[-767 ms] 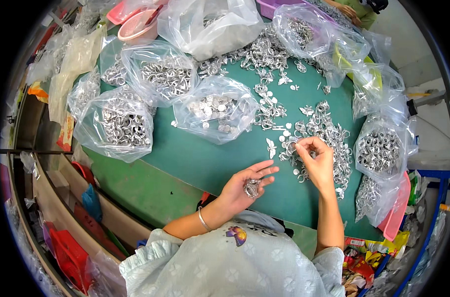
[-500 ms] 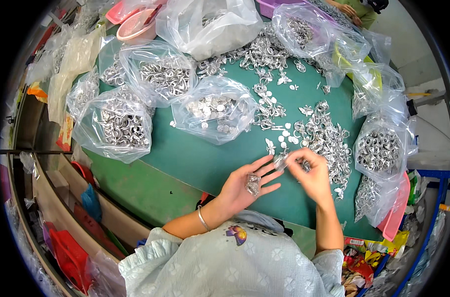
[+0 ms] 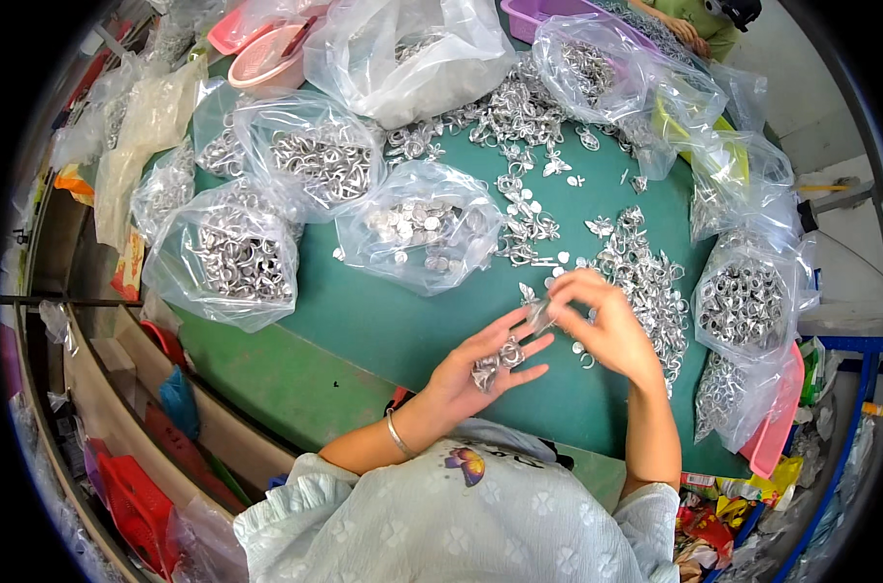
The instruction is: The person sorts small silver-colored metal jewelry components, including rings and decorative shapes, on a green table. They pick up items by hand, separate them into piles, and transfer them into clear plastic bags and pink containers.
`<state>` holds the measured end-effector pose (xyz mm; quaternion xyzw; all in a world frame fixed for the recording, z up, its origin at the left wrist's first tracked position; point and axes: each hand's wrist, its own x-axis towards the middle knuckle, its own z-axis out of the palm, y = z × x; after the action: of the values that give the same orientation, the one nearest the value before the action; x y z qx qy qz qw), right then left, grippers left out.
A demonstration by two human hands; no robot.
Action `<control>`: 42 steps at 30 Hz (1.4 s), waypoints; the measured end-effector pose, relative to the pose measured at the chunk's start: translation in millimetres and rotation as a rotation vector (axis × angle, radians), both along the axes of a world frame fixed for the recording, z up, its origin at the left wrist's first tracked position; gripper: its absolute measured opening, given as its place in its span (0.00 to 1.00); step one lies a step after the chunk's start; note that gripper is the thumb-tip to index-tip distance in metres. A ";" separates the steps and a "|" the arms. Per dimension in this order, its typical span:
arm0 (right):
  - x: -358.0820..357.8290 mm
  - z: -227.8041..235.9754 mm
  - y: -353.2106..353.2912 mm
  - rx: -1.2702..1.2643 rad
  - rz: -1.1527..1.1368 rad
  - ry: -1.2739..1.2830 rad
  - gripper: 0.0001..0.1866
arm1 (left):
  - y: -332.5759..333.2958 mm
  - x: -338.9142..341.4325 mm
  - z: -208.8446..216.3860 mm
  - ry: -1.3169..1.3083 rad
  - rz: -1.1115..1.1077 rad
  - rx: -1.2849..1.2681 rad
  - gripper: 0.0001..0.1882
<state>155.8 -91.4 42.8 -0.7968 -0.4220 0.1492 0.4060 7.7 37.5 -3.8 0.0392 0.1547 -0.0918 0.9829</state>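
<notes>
Silvery pieces (image 3: pixel 647 301) lie piled between clear plastic bags (image 3: pixel 420 281).

Silvery, ring-like metal pieces (image 3: pixel 486 373), clustered loosely on the upturned left hand (image 3: pixel 459 367); one blurred silvery piece (image 3: pixel 537 317) by its fingertips; a jumbled silvery pile (image 3: pixel 655 301) beyond, to its right.

The silvery piece (image 3: pixel 539 317) at the right hand (image 3: pixel 605 316) was blurred, perhaps a ring. Pieces (image 3: pixel 485 373) in the left hand (image 3: pixel 455 381) were too small to tell apart. The top edge cut off a co-worker (image 3: pixel 721 37) and a clear bag (image 3: pixel 363 60).
</notes>
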 end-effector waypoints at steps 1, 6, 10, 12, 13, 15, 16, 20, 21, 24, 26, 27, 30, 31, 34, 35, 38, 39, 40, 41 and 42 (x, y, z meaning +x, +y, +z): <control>-0.5 4.4 4.6 -0.036 0.063 0.072 0.06 | 1.4 0.8 -0.8 0.018 -0.014 -0.002 0.23; 33.5 -19.1 51.7 -0.021 -0.098 -0.208 0.11 | 1.1 2.5 -33.5 -0.201 -0.101 -0.288 0.14; 36.7 -36.4 69.3 -0.253 -0.094 -0.413 0.10 | 0.8 1.7 -14.1 0.061 -0.116 -0.098 0.08; 34.6 -28.9 63.9 -0.332 -0.077 -0.386 0.07 | 1.0 -0.4 -14.8 0.070 -0.050 -0.025 0.08; 33.6 -28.5 56.7 -0.334 -0.055 -0.372 0.07 | 1.6 -0.5 -14.8 0.076 -0.017 0.011 0.08; 33.2 -25.6 39.1 -0.342 -0.012 -0.349 0.06 | 4.3 -0.7 -12.1 0.043 -0.010 -0.005 0.08; 34.6 -18.0 31.8 -0.340 0.068 -0.314 0.07 | 6.0 -0.8 -11.7 0.025 -0.003 -0.013 0.08; 52.2 -16.6 48.0 -0.155 -0.062 -0.213 0.10 | 5.7 -3.7 -26.1 -0.026 -0.050 -0.129 0.09; 57.7 -26.5 62.0 -0.095 -0.107 -0.298 0.10 | 3.4 -3.1 -35.2 -0.085 -0.066 -0.173 0.09; 70.7 -52.9 90.6 -0.017 -0.166 -0.499 0.12 | 1.6 0.6 -24.5 -0.068 -0.115 -0.039 0.16; 74.0 -53.2 94.7 -0.119 -0.111 -0.574 0.13 | 2.9 1.4 -13.9 -0.041 -0.117 0.043 0.22; 71.7 -49.0 90.7 -0.086 -0.122 -0.494 0.13 | 3.8 1.3 -11.8 -0.050 -0.102 0.037 0.25; 44.2 -20.8 63.5 0.018 -0.134 -0.197 0.13 | 5.5 3.9 -6.3 -0.095 -0.003 -0.008 0.30; 30.0 -10.7 51.4 0.001 -0.064 -0.108 0.12 | 5.1 5.7 -5.6 -0.115 0.041 -0.030 0.31; 1.5 7.7 21.1 -0.053 0.226 0.072 0.11 | 4.0 10.4 -7.0 -0.055 0.102 -0.026 0.30; -0.4 9.3 14.3 -0.045 0.259 0.081 0.11 | 3.9 11.1 -7.9 -0.030 0.109 -0.009 0.30; 45.7 -4.2 -5.3 0.022 -0.316 -0.173 0.16 | -2.1 7.9 -29.1 -0.044 0.011 -0.131 0.17; 66.2 -10.9 -13.2 -0.148 -0.476 -0.460 0.20 | -3.7 6.2 -32.2 -0.058 -0.016 -0.169 0.14; 83.3 -30.4 -23.2 -0.269 -0.643 -0.533 0.22 | -6.2 6.6 -27.8 -0.049 -0.040 -0.197 0.13; 85.2 -43.8 -28.4 -0.305 -0.609 -0.440 0.22 | -8.1 7.1 -20.6 -0.039 -0.060 -0.223 0.12; 85.2 -52.9 -30.2 -0.334 -0.572 -0.345 0.23 | -8.4 6.6 -14.7 -0.029 -0.078 -0.247 0.13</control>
<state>240.9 -121.6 -10.1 -0.9512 -0.2141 -0.0398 0.2186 14.4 29.1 -18.5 -0.0748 0.1265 -0.1479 0.9780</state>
